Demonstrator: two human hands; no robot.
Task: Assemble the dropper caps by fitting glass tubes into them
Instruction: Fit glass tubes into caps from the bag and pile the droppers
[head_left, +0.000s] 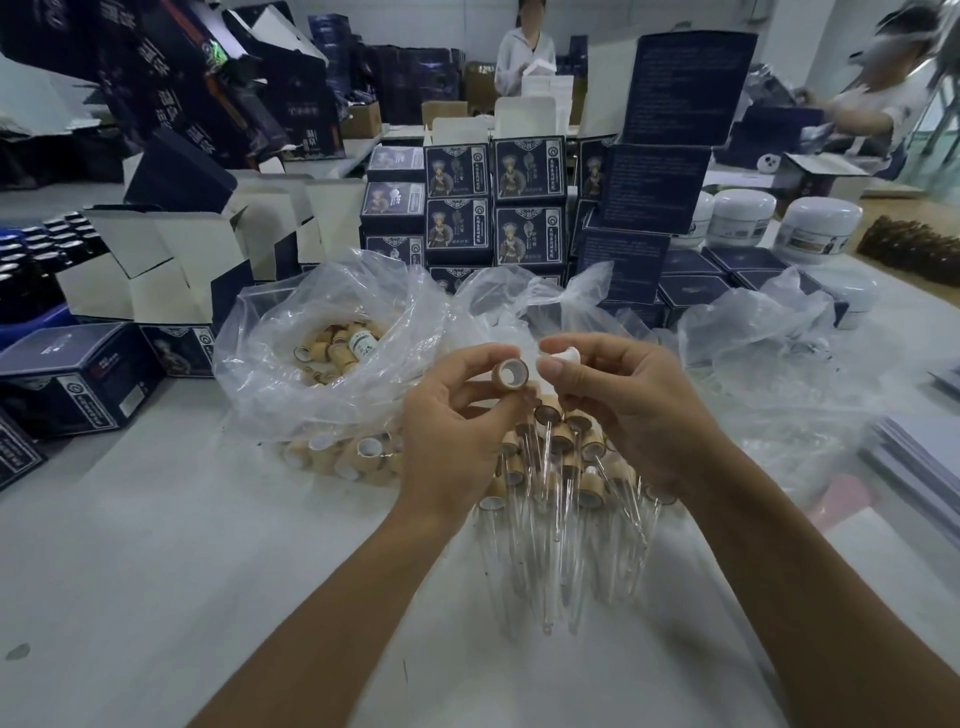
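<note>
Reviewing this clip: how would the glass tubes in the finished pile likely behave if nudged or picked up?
The glass tubes look thin and clear, so probably fragile and light. Being round, they would roll, though the caps on their ends might check that. Lying criss-crossed on the table, nudging one probably shifts its neighbours.

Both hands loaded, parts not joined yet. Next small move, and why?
Probably bring the right hand leftward and seat its white bulb into the bamboo cap pinched by the left hand. The cap's open white-lined bore faces up toward the camera, the two parts sit apart, and neither hand holds a glass tube yet.
</note>
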